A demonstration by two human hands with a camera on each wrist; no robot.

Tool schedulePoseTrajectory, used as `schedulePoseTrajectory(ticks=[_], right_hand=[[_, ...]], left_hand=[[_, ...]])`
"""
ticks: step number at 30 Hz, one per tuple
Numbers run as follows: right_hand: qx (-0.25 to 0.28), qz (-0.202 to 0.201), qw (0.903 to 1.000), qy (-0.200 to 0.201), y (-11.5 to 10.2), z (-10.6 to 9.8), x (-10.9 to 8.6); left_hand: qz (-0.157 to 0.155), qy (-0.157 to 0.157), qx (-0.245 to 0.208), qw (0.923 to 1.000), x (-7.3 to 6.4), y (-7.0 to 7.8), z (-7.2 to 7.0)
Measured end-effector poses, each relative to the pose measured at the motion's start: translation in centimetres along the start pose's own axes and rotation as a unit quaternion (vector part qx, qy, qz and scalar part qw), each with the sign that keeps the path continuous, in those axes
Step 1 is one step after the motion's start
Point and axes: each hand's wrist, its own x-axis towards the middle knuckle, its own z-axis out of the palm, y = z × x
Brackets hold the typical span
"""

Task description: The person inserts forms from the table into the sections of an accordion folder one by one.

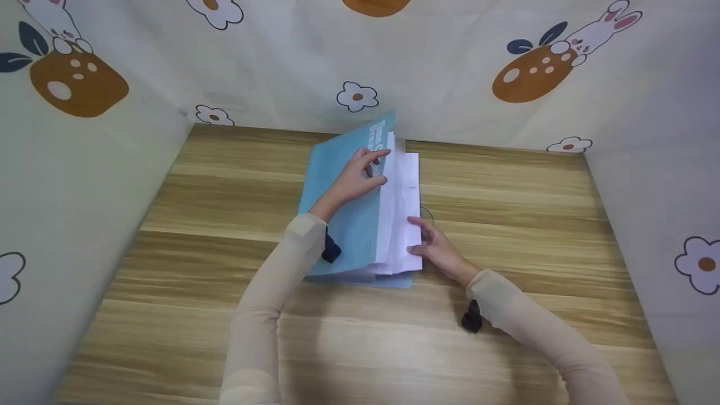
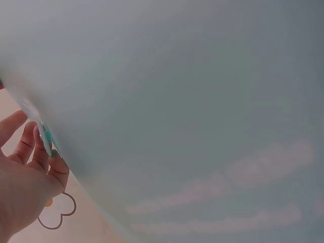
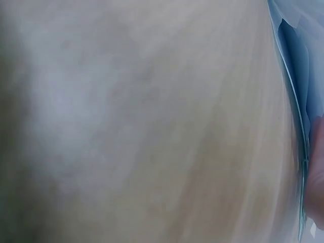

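Note:
A light blue document folder (image 1: 343,185) lies on the table, its cover raised at the right side and white lettering near its top. White papers (image 1: 406,197) project from under the cover along the right. Reaching over the cover, my left hand (image 1: 354,180) holds its raised edge; in the left wrist view its bent fingers (image 2: 25,142) and thumb surround a small teal piece at that edge. My right hand (image 1: 441,250) grips the papers at their right border, thumb and index fingertip overlapping the sheets. Only part of the hand (image 3: 316,177) shows in the right wrist view.
The wood-grain table (image 1: 225,270) extends around the folder. A thin elastic loop (image 1: 428,212) sticks out at the folder's right side. Cloth walls with printed rabbits and flowers (image 1: 281,73) enclose the back and both sides. Dark wrist cameras (image 1: 471,318) hang below the sleeves.

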Motion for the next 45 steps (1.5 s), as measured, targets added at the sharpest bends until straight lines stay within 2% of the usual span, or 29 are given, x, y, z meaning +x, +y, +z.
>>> schedulePoseTrajectory(ticks=[5,8,17,21,28,31,36,38,42,45], right_hand=[[-0.063,-0.019,0.9954,0.07,0.0,-0.1,-0.3],[-0.083,-0.024,0.9921,0.09,0.0,-0.4,-0.7],[-0.049,0.004,0.9966,0.066,-0.2,-0.8,-0.8],[-0.052,0.009,0.9964,0.066,-0.1,-0.8,-0.5],[-0.073,0.023,0.994,0.077,0.0,-0.4,0.2],[-0.09,0.028,0.9922,0.081,-0.1,-0.3,0.4],[-0.134,0.004,0.9884,0.072,-0.3,0.1,0.5],[-0.146,-0.011,0.9873,0.062,-1.0,0.6,0.1],[-0.144,-0.034,0.9879,0.047,-1.6,1.0,-0.2],[-0.14,-0.039,0.9883,0.045,-0.7,0.8,0.2]], left_hand=[[-0.001,-0.002,0.004,1.0,0.0,0.0,0.0],[-0.001,-0.004,0.008,1.0,0.0,0.1,0.0],[-0.015,-0.004,0.008,0.9998,0.0,-0.1,0.1],[-0.017,-0.004,0.012,0.9998,0.0,0.0,0.1],[0.006,0.001,0.012,0.9999,0.0,0.0,0.1],[0.003,0.002,0.011,0.9999,0.1,0.0,0.1],[-0.006,0.002,0.011,0.9999,0.1,-0.1,0.1],[-0.008,0.002,0.012,0.9999,0.1,-0.1,0.1],[-0.012,0.001,0.011,0.9999,0.1,0.0,0.1],[-0.017,0.003,0.01,0.9998,0.0,0.0,0.1]])
